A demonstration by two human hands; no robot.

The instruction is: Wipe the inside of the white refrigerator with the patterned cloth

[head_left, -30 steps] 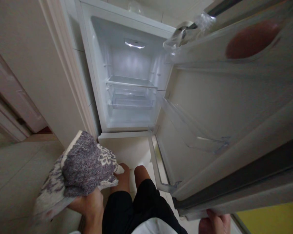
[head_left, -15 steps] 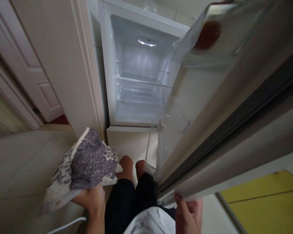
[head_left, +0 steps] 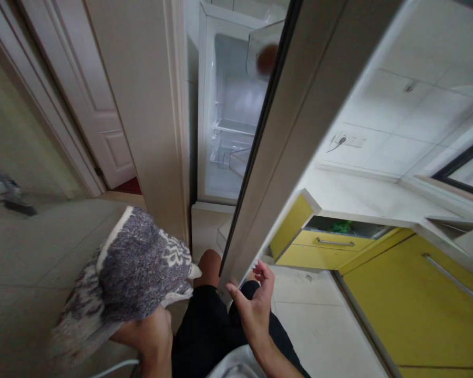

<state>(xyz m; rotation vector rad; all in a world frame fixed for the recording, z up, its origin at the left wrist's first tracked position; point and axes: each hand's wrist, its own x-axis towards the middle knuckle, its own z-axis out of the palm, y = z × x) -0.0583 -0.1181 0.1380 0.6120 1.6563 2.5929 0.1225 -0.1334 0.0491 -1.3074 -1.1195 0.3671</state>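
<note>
My left hand grips a folded grey and white patterned cloth low on the left, above the tiled floor. My right hand is open, its fingers spread, just below the bottom edge of the fridge door, close to it but apart from it. The door stands edge-on and covers much of the fridge interior, where a lit white compartment with clear shelves shows. A reddish round thing sits in the door's upper bin. My knees and black shorts are between the hands.
A beige wall panel stands left of the fridge, with a white room door behind it. Yellow cabinets with a partly open drawer run under a white counter on the right. A wall socket is above the counter.
The fridge door has swung from wide open to nearly edge-on. My right hand left its bottom edge and opened. The view turned right, revealing the yellow cabinets. The cloth stayed in my left hand.
</note>
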